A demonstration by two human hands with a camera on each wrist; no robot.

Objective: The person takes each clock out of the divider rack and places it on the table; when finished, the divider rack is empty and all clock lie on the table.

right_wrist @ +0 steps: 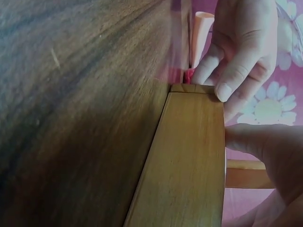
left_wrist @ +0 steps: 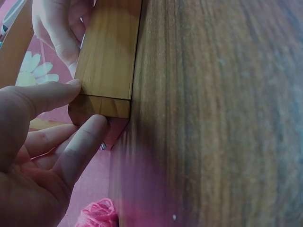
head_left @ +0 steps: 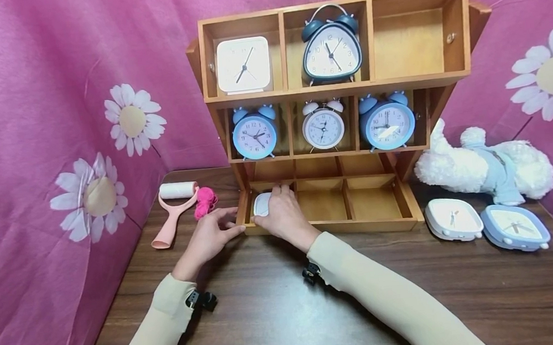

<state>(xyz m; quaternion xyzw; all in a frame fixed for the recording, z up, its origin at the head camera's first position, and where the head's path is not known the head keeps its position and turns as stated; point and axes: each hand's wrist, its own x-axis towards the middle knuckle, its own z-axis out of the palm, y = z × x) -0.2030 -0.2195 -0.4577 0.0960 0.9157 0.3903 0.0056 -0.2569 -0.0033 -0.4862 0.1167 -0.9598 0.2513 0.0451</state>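
Note:
A wooden display shelf (head_left: 322, 228) with three tiers stands on the table. In its bottom left compartment lies a white rounded-square alarm clock (head_left: 262, 204), partly covered by my right hand (head_left: 284, 213), which holds it from above with thumb and fingers. The right wrist view shows the right thumb (right_wrist: 251, 139) just behind the front board; the clock is hidden there. My left hand (head_left: 211, 237) pinches the shelf's front left corner. Seen from the left wrist, the thumb (left_wrist: 52, 97) touches the board's upper edge and a finger (left_wrist: 85, 146) presses the end face.
Several clocks stand in the upper tiers, among them a dark green one (head_left: 331, 53). A lint roller (head_left: 173, 216) and pink yarn (head_left: 205, 202) lie left. At right lie a white clock (head_left: 453, 219), a blue clock (head_left: 515, 227) and a white plush toy (head_left: 485, 163).

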